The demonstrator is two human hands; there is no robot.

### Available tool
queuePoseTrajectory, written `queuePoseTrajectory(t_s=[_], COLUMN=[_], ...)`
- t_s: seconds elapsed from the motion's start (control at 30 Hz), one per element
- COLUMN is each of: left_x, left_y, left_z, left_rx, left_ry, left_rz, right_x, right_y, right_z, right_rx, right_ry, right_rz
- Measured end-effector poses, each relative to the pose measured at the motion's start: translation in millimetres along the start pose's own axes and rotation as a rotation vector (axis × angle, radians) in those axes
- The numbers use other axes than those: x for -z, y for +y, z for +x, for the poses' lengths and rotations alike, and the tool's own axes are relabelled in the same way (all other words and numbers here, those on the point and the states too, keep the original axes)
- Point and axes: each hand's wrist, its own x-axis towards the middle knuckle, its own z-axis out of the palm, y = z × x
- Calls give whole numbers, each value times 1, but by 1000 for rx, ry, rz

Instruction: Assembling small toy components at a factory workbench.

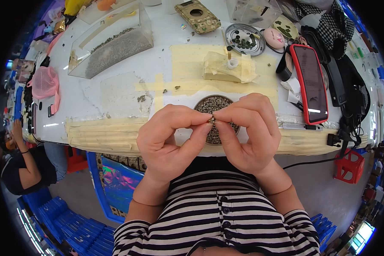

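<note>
My left hand (168, 138) and my right hand (254, 130) meet just above the table's near edge. Each is closed in a pinch, thumb against forefinger. Between the fingertips sits a tiny metallic piece (212, 120), too small to name, which both hands hold. Directly beneath is a round dish (213, 95) filled with many small brownish metal parts (215, 103); my fingers cover some of them. Beyond the dish stands a block wrapped in yellow tape (222, 76), with a small white cup (232, 64) on it and a thin stick beside the cup.
At far left stands a clear bin (115, 53) of small grey parts; a pink mesh piece (45, 83) lies nearer. Toward the back are a camouflage plastic shell (197, 16) and a metal tray (261, 49) of dark green bits. A red-cased phone (309, 83) lies right. Another person's arm (25, 160) shows left.
</note>
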Motion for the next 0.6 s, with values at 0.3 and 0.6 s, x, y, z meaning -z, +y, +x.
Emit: queuePoseTrajectory(t_s=[0.3, 0.6], left_x=[0, -4], left_y=[-8, -6], left_z=[3, 2], left_rx=[-122, -196], left_ry=[9, 40], left_rz=[98, 202], right_x=[-1, -1], right_y=[1, 6], right_z=[-1, -2], right_rx=[3, 87], right_ry=[-5, 32], right_rz=[-4, 2])
